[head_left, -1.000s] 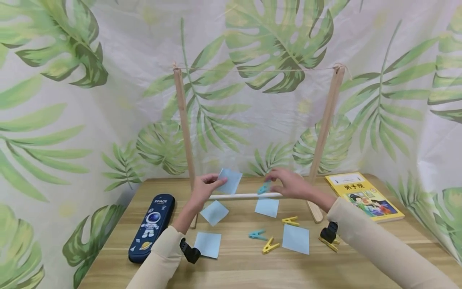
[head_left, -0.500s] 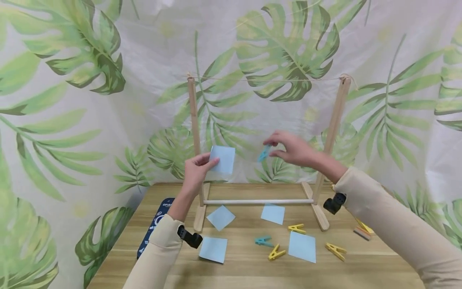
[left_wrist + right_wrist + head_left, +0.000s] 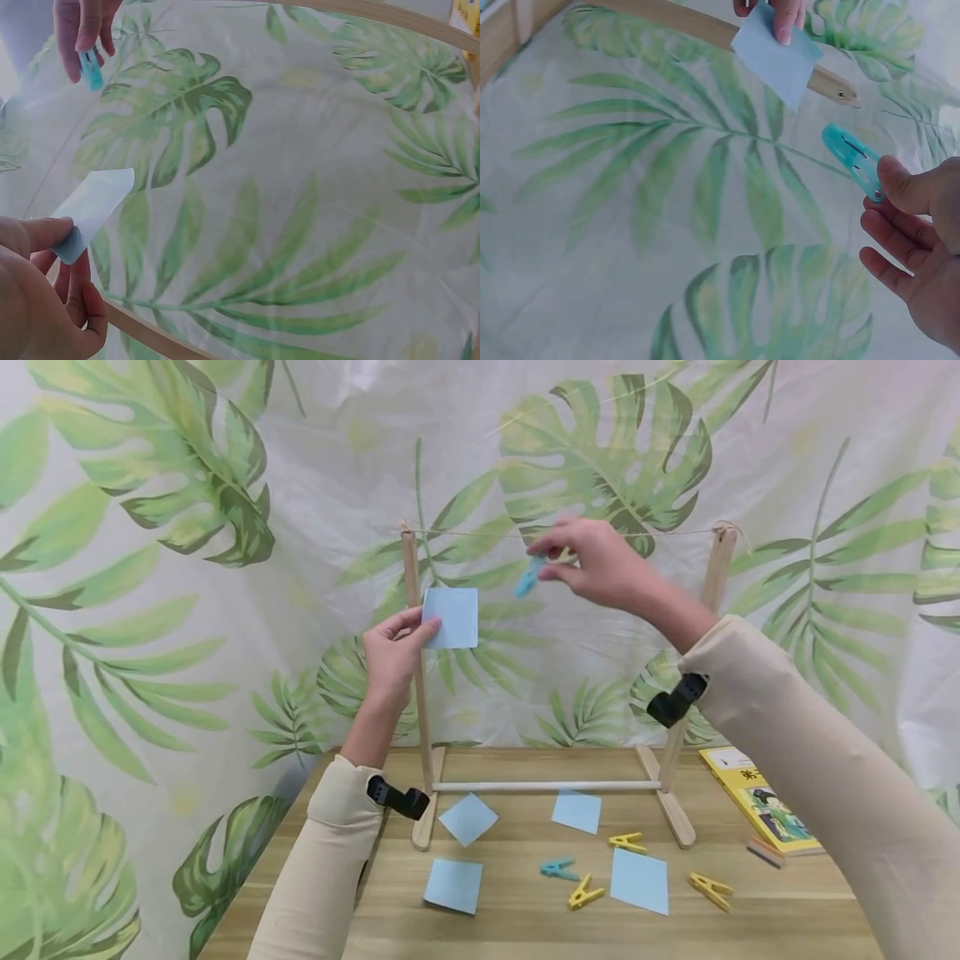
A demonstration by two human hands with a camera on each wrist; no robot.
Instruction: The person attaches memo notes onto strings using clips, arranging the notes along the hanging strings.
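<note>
A square of light blue paper [image 3: 454, 617] is pinched between thumb and fingers of my left hand [image 3: 393, 652], raised beside the left post of the wooden frame [image 3: 411, 568]. My right hand [image 3: 600, 564] pinches a blue clothespin [image 3: 529, 577] by one end, just below the thin string [image 3: 480, 534] tied between the two posts. Paper and clothespin are apart. In the left wrist view the paper [image 3: 97, 202] is seen at a slant. The right wrist view shows the clothespin [image 3: 853, 161] between thumb and fingertips, its other end pointing toward the paper [image 3: 776, 56].
On the table [image 3: 525, 935] lie several blue paper squares [image 3: 639, 881], a blue clothespin [image 3: 559, 869] and yellow clothespins [image 3: 586, 892]. A white bar [image 3: 547, 786] joins the frame's feet. At right are a yellow book [image 3: 772, 810] and small sticks [image 3: 765, 852]. A leaf-patterned cloth hangs behind.
Both hands have risen from near the table, the left with the paper and the right with the clothespin, up toward the string. The head view has tilted upward slightly.
</note>
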